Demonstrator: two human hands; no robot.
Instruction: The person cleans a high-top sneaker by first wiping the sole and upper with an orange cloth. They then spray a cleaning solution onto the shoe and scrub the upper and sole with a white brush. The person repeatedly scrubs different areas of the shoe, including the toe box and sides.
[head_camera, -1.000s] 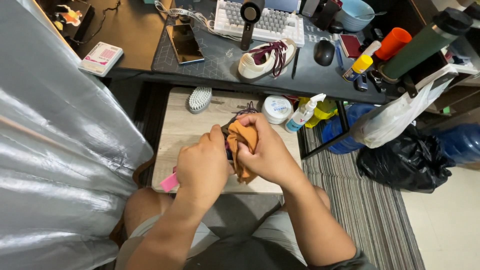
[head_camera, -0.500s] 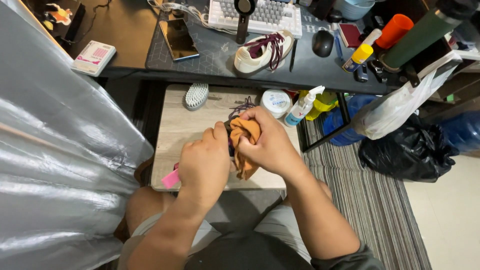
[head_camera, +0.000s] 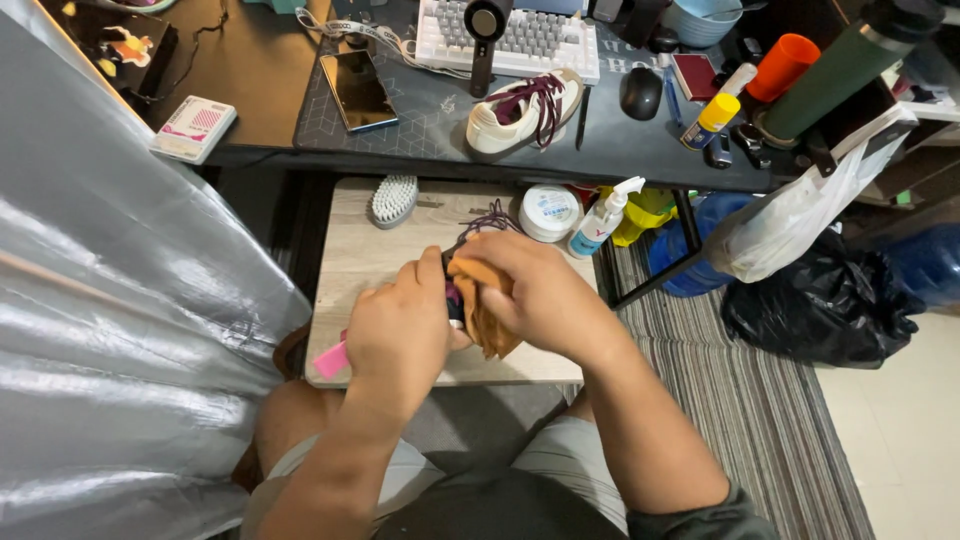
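Both my hands meet over a low wooden table (head_camera: 380, 255). My left hand (head_camera: 400, 335) grips a shoe that is almost wholly hidden; only a dark edge and its maroon laces (head_camera: 487, 218) show. My right hand (head_camera: 535, 290) presses an orange-tan cloth (head_camera: 487, 320) against that shoe. A second white shoe with maroon laces (head_camera: 525, 108) lies on the dark desk above.
On the low table lie a white brush (head_camera: 393, 198), a round white tub (head_camera: 549, 211), a pump spray bottle (head_camera: 602, 222) and a pink object (head_camera: 331, 360). The desk (head_camera: 420, 125) holds a phone (head_camera: 358, 90), keyboard (head_camera: 520, 40) and mouse (head_camera: 641, 92). Grey sheeting (head_camera: 120, 300) hangs left; bags sit right.
My hands have shifted slightly on the shoe and the cloth has moved a little under my right hand. The view has tilted, so the desk sits lower in frame.
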